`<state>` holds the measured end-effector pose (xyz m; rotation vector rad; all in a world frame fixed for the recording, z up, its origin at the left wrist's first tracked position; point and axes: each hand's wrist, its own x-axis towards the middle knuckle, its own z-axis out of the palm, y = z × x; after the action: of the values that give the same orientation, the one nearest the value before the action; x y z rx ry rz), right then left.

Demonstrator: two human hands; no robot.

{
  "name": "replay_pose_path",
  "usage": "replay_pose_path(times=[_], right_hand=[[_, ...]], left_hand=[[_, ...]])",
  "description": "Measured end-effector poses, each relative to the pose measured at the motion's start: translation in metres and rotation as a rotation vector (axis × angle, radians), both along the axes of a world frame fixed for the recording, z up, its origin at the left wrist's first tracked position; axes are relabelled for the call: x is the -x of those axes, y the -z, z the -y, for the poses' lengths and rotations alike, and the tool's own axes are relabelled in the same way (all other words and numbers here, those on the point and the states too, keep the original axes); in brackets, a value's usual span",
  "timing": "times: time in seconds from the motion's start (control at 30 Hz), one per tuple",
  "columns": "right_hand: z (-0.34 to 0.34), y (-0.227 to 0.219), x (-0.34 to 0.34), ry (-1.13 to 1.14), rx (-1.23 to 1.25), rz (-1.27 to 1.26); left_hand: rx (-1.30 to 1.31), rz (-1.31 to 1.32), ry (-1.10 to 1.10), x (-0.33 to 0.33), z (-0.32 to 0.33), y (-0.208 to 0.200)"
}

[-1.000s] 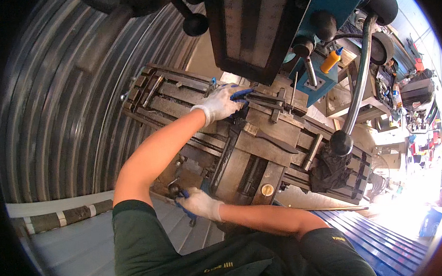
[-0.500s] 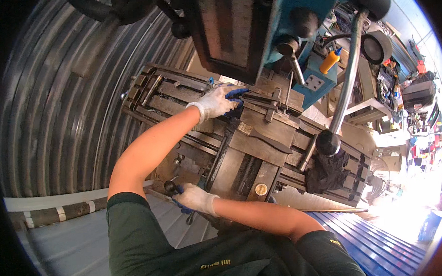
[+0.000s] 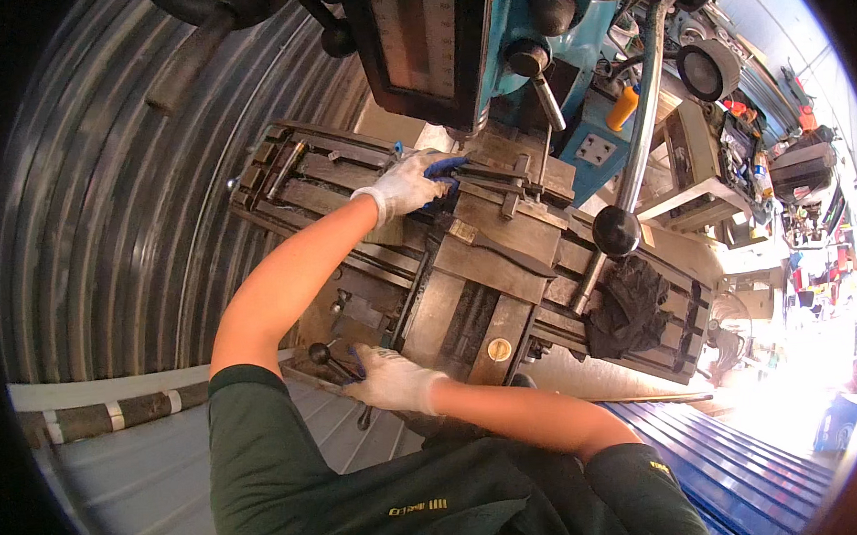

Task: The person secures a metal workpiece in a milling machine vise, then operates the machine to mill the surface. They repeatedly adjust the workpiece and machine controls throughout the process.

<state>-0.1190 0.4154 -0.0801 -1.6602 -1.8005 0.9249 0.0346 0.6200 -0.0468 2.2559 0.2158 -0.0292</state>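
Right-hand grip (image 3: 392,378) low by the crank, I had its thumb against or close beside the crank arm (image 3: 345,370); the fingers were hidden beneath, so I could not tell whether they were closed. Over the last second that hand had slid rightward, away from the black ball knob (image 3: 319,353), leaving more of the arm bare between them. I judged that any hold there now bore on the arm, not the knob.

My left-hand grip (image 3: 413,185) had stayed at the same place, blue fingertips bent at the left ends of the dark metal bars (image 3: 487,176); whether they pinched them, I could not tell.

Those bars ran rightward from my fingers across the upper part of the machine, straight, narrow and dull. The crank was below, at the machine's front left, its round knob dark. Farther out, a dark tapered strip (image 3: 514,256) lay on the worn steel plate (image 3: 491,270), and a crumpled black cloth (image 3: 626,307) lay on the T-slotted bed (image 3: 325,203).
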Motion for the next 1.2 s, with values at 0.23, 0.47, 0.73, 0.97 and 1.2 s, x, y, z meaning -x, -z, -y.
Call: replay_pose_path(times=[0.23, 0.47, 0.73, 0.97, 1.2], right_hand=[[0.050, -0.134, -0.160, 0.988, -0.036, -0.406], [0.042, -0.101, -0.220, 1.157, -0.367, 0.248], [0.051, -0.084, -0.027, 0.144, 0.041, 0.144], [0.032, -0.036, 0.025, -0.037, 0.360, 0.112], [0.023, -0.033, 0.037, -0.223, 0.376, 0.202]], left_hand=[[-0.014, -0.014, 0.029, -0.001, -0.001, -0.005], [-0.423, 0.240, 0.043, 0.002, -0.010, 0.025], [-0.079, 0.086, 0.028, -0.003, -0.005, 0.010], [-0.108, 0.071, -0.023, -0.001, -0.006, 0.018], [-0.017, 0.069, 0.001, 0.000, -0.007, 0.015]])
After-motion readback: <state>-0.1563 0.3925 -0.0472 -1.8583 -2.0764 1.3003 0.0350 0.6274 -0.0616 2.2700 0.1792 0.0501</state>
